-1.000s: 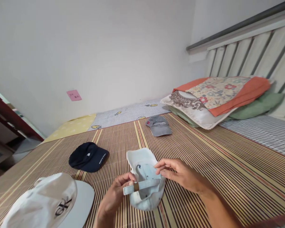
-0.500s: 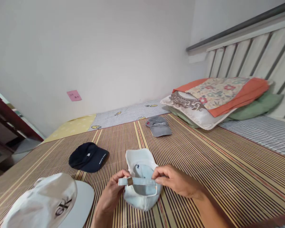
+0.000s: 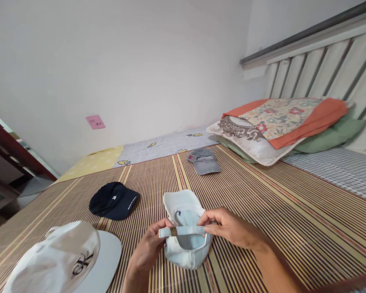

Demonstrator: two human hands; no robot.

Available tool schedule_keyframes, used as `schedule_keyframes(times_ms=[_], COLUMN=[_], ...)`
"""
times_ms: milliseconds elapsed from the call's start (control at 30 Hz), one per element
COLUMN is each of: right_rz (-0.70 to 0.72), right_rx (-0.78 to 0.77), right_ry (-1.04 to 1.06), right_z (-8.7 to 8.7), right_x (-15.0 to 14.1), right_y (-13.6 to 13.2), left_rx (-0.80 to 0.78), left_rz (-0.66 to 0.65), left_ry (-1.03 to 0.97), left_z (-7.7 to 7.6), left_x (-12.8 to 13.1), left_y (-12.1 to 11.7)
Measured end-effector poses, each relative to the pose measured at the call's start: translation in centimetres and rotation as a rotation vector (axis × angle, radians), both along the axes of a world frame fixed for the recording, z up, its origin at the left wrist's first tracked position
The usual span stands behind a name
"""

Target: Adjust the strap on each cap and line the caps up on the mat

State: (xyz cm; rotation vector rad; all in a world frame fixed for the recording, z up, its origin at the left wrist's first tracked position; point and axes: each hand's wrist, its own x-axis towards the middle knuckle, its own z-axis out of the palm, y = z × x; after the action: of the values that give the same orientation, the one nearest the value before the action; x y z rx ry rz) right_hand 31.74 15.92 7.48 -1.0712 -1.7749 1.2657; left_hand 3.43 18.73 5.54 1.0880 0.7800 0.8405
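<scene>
Closest, a big white cap (image 3: 59,260) with black letters sits on the striped mat (image 3: 158,175), between 8 and 9 o'clock from the pale blue cap (image 3: 187,258). That blue cap is between the two hands, its inside showing and its brim at 12. The left hand (image 3: 148,245), at about 9 o'clock, is closed on the strap (image 3: 187,230) near its brown patch (image 3: 173,231); its thumb is hard to see. The right hand (image 3: 233,228), at 3, pinches the strap's other end. A dark blue cap (image 3: 114,201) lies at 10. Farther off, a gray cap (image 3: 205,162) lies just past 12, and a pile of pillows (image 3: 256,150) between 1 and 2. A pink paper (image 3: 95,121) is on the wall (image 3: 171,61), between 10 and 11.
</scene>
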Motion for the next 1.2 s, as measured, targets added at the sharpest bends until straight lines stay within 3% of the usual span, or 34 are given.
schedule_keyframes(times_ms=[267, 567, 900, 1200], right_rz=[-0.016, -0.017, -0.044, -0.007], right_rx=[0.034, 0.006, 0.055, 0.063], right_ry=[-0.015, 0.021, 0.010, 0.046], right_z=[0.7, 0.8, 0.9, 1.2], right_x=[-0.1, -1.2, -1.5, -1.4], right_y=[-0.2, -0.2, -0.3, -0.4], left_rx=[0.007, -0.008, -0.005, -0.014], left_rz=[-0.029, -0.082, -0.117, -0.063], left_ry=[-0.040, -0.012, 0.045, 0.018], left_z=[-0.8, -0.1, -0.4, -0.7], left_x=[0.5, 1.2, 1.2, 1.1], left_y=[0.1, -0.5, -0.6, -0.5])
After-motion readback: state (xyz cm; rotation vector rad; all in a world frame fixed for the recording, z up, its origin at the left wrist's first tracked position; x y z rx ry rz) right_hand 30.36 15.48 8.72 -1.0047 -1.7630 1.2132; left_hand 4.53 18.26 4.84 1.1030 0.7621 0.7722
